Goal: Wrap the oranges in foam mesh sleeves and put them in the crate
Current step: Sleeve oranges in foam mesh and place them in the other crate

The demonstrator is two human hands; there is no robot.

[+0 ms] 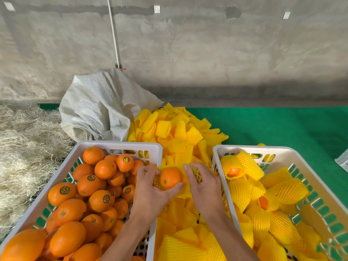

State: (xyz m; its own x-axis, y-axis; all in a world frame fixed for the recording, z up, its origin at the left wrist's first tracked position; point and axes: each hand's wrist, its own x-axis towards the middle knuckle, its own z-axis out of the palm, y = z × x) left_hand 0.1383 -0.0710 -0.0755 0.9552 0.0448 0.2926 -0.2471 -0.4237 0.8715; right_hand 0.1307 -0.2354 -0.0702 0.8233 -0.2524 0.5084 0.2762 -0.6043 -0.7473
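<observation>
The step in hand looks to be sleeving one orange (pixel 171 178), held at the centre of the frame between the two crates. The left hand (pixel 150 187) cups it, thumb under the fruit and fingers curled over a bit of yellow mesh. The right hand (pixel 204 185) pinches the foam sleeve (pixel 195 175) just beside it, fingers curled through the netting.

To do it well, the right hand should stretch the sleeve mouth wide while the left pushes the fruit through — steady, so the soft foam does not tear or bunch on one side.

The orange is nearly round, so any long axis is faint. Its green stem button faces the lower left of the frame, toward the camera, and the axis probably runs from there up and right into the sleeve — hard to be sure.

Once covered, it belongs in the right crate (pixel 282 152) with the wrapped ones; bare fruit fills the left crate (pixel 120 145).
</observation>
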